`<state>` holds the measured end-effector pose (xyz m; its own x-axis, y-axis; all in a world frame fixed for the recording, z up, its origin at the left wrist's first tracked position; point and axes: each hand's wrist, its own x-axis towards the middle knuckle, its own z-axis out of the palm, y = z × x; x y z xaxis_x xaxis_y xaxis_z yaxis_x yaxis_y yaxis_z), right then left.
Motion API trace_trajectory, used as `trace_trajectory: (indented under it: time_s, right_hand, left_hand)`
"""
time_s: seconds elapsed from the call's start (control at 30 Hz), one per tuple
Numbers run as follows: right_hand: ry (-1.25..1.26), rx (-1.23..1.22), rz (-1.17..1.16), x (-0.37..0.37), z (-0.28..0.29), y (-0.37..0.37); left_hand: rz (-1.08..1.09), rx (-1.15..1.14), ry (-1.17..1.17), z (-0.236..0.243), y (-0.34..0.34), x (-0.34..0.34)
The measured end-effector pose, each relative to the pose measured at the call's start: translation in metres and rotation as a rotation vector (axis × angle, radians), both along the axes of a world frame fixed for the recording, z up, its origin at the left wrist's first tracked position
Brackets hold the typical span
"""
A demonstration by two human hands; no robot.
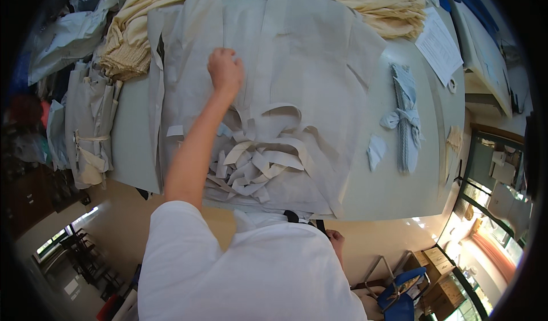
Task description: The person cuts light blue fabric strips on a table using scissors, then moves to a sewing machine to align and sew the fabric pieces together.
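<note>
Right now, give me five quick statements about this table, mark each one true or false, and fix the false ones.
1. The left hand is over the grey cloth. True.
2. The right hand is on the paper sheet. False: the right hand shows below the near edge of the table.
3. Loose strips lie heaped on the grey cloth. True.
4. The tied blue bundle lies left of the grey cloth. False: the blue bundle is on its right.
5. The paper sheet lies to the right of the grey cloth. True.
</note>
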<state>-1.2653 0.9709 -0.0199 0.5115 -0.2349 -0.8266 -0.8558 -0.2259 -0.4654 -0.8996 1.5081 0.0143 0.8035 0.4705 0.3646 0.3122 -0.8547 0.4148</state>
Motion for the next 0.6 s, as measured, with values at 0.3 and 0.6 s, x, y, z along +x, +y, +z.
trace_trajectory:
  time_s: [0.3,0.6]
  right_hand:
    - [-0.197,-0.097,0.084,-0.040,-0.043,-0.084]
    - [-0.090,-0.066,-0.601,-0.132,0.001,-0.243]
  left_hand:
    - [-0.829,-0.337,-0.094,0.059,-0.319,-0.127]
    - [-1.358,-0.520,0.162,0.042,-0.571,-0.236]
